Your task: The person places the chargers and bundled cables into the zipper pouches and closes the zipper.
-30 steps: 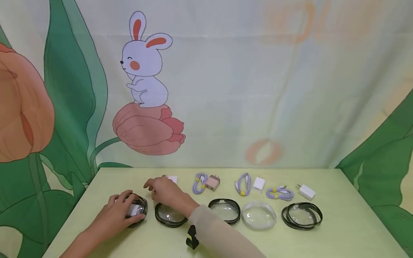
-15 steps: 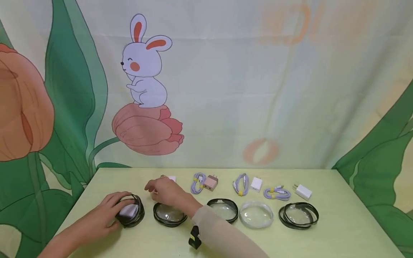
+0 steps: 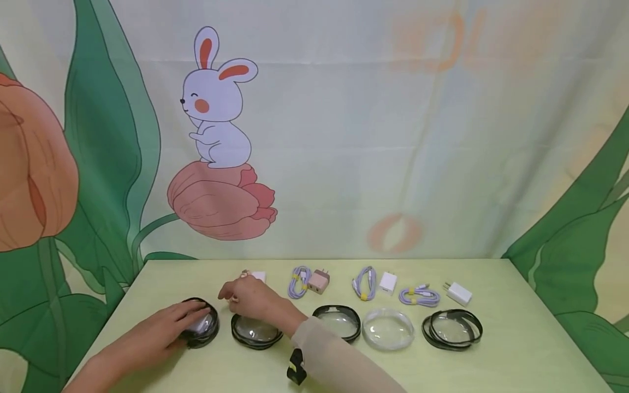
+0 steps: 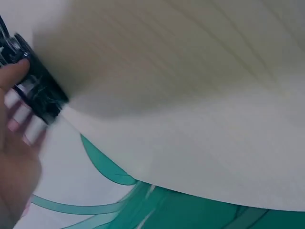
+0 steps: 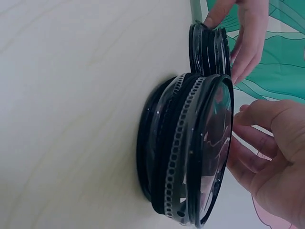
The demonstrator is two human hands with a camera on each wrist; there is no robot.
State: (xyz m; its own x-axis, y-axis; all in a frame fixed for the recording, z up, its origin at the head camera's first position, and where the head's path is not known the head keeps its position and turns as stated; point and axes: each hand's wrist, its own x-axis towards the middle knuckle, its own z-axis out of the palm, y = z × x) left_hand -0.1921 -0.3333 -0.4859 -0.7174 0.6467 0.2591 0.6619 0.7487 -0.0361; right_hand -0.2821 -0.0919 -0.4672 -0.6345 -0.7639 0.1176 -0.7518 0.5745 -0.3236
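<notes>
My left hand grips a small round clear case with black edging at the table's left side, its fingers lying over the top. Something pale shows dimly through the clear top. In the left wrist view the thumb is on one side of the case and the fingers on the other. My right hand hovers just behind a second black-edged round case. Its fingers are loosely curled and hold nothing, apart from the case in the right wrist view. A white charger plug is partly hidden behind this hand.
Along the front stand another black-edged case, an all-clear case and a further black-edged one. Behind lie coiled lilac cables, a pink plug and white plugs. A black strap hangs at the right wrist.
My left hand has shifted left, and its fingers have come to lie over the case's top. The case looks flatter than half a second ago. My right hand has barely moved.
</notes>
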